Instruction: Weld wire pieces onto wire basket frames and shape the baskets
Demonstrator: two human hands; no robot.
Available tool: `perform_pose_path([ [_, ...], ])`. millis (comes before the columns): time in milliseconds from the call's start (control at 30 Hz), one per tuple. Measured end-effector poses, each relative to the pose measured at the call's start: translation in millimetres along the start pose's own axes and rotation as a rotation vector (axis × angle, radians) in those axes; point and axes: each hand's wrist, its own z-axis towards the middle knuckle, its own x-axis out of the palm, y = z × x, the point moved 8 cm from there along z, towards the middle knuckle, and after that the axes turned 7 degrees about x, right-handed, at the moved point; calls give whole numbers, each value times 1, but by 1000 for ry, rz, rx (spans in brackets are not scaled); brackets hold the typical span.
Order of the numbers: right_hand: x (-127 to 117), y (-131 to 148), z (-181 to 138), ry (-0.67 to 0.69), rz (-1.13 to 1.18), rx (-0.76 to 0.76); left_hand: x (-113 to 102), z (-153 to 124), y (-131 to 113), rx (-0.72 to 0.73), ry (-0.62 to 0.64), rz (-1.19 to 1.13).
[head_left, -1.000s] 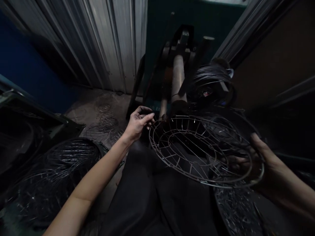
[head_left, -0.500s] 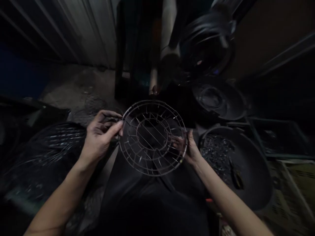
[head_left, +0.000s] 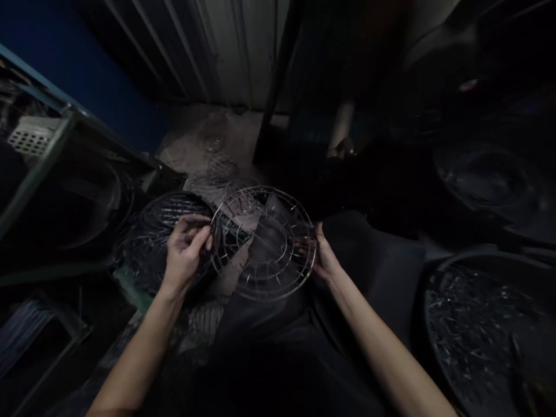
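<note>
A round wire grille (head_left: pixel 263 243), made of rings joined by short cross wires, is held level in front of my lap. My right hand (head_left: pixel 319 252) grips its right rim, thumb at the outer edge and fingers reaching beneath, partly seen through the wires. At the left rim, my left hand (head_left: pixel 187 246) is closed, with thumb and curled fingers pinched together at the edge; the exact contact is hard to see in the dim light. Dark cloth (head_left: pixel 278 347) covers my lap below the grille.
A heap of dark wire pieces (head_left: pixel 152 249) lies left, behind my left hand. To the right stands a large round pan (head_left: pixel 434 347) with small metal pieces. A green metal rack (head_left: pixel 39 168) is at far left. Loose wire rings (head_left: pixel 219 171) lie on the floor.
My view has swung left, bringing the rack into sight and shifting the pan rightward. Both hands remain at the grille, which now appears over the wire heap's side and the floor.
</note>
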Motion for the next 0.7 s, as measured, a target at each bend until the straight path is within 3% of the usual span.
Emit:
perform_pose_path([
  [100,9,40,-30,-11,-38,-115,1,14,-28,20,-13,-49],
  [300,19,99,-76,50,-87,-176,25,37,-85,158,27,-258],
  [500,30,106,-77,60,-92,-102,39,47,-108,134,112,-205],
  [700,36,117,-69,71,-75,-147,43,55,-130,162,171,-144],
])
